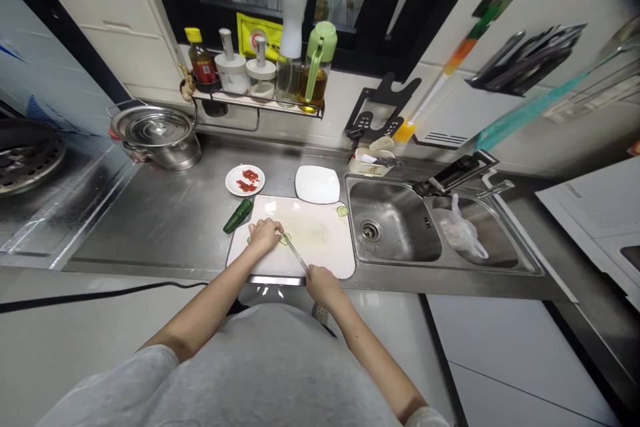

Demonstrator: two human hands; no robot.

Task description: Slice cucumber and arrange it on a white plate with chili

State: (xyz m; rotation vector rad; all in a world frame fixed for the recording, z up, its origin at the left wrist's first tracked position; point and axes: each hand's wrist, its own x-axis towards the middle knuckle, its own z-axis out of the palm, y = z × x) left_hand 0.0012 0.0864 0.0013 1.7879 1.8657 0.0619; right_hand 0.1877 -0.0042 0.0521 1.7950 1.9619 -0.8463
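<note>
My left hand point(266, 235) is closed over a cucumber, mostly hidden under the fingers, on the white cutting board point(320, 250). A pale green cucumber slice point(285, 239) shows beside its fingertips. Gripped by the handle in my right hand point(323, 285), a knife point(299, 257) points its blade toward the left fingertips and meets that slice. A few cut slices point(342, 211) lie at the board's upper right corner. Another dark green cucumber piece point(239, 215) rests by the board's upper left edge.
Behind the board stand a plate of chopped red pieces point(247, 180) and a white plate point(317, 185). To the right is a double sink point(395, 220) with a plastic bag point(459, 228). A lidded steel pot point(160, 133) sits left; a seasoning rack point(260, 103) hangs above.
</note>
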